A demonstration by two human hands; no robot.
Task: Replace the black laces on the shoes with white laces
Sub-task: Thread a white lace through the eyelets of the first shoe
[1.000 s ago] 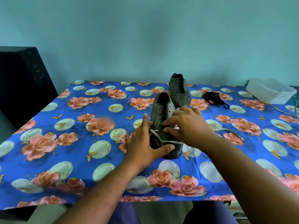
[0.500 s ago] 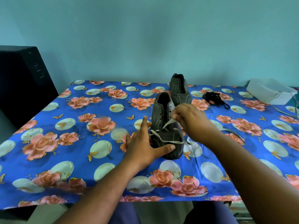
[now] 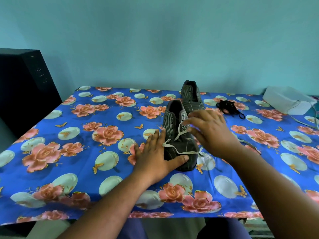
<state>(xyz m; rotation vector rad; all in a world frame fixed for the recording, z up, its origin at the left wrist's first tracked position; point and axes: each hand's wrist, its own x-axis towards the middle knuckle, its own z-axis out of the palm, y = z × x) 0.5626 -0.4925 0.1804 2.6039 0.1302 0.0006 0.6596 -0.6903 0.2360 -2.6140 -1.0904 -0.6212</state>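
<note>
Two dark grey striped shoes stand on the flowered tablecloth (image 3: 82,152). On the near shoe (image 3: 185,147), a white lace (image 3: 179,133) is threaded through the lowest eyelets; it crosses the toe and trails off to the right. My left hand (image 3: 153,152) presses flat against this shoe's left side, thumb on the toe. My right hand (image 3: 212,131) hovers over its right side with fingers spread, fingertips by the lace. The far shoe (image 3: 191,95) has no lace. A bundle of black laces (image 3: 227,107) lies to its right.
A white box (image 3: 286,100) with a thin cable (image 3: 310,121) sits at the table's back right corner. A black cabinet (image 3: 22,87) stands beside the table's left edge. A teal wall runs right behind the table.
My right hand pulled a lace end up out of the shoe, then spread its fingers and let the lace drop across the shoe. My left hand has stayed against the shoe.
</note>
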